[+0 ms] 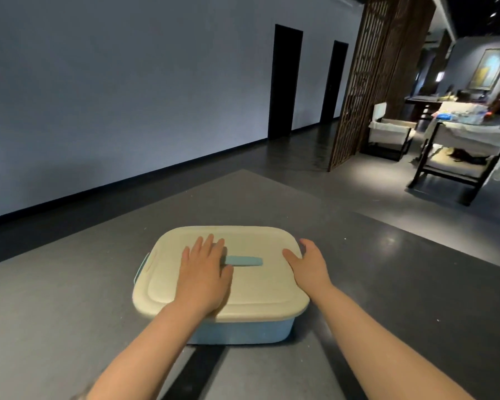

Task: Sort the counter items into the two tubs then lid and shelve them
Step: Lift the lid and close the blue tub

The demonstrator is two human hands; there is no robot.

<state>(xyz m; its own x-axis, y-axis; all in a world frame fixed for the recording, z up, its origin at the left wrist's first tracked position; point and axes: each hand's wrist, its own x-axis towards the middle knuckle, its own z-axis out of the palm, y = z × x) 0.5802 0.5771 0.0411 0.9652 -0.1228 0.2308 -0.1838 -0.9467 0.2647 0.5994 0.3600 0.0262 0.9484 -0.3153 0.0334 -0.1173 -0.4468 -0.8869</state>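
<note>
Both forearms reached fwd from the bottom edge, bare, converging on the tub. L hand (205, 272) lay palm-down flat on the lid (243, 287), fingers straight and spread a little, thumb out toward the handle; fingertips covered the handle's left end. R hand (308, 265) sat at the lid's right rim, fingers relaxed, thumb on the lid top and the others over the far-right corner edge; not curled tight round anything, more a loose cupping touch.

Tub (243, 332) was pale blue w/ a cream lid seated on it, resting on the grey counter (70, 298) roughly center, near the person. Its long axis ran left-right across the view, slightly skewed. The blue handle (244, 261), a flat bar set in the lid's middle, lay along that same axis. A blue latch w/ pinkish slot showed at the lid's left end.

A dark strip ran from under the tub toward the viewer, btwn the arms. Beyond the counter: grey wall, two dark doorways, a wooden lattice screen (367, 90), chairs (387, 134) and a cluttered table (468, 125) at far right, well apart from the tub.
</note>
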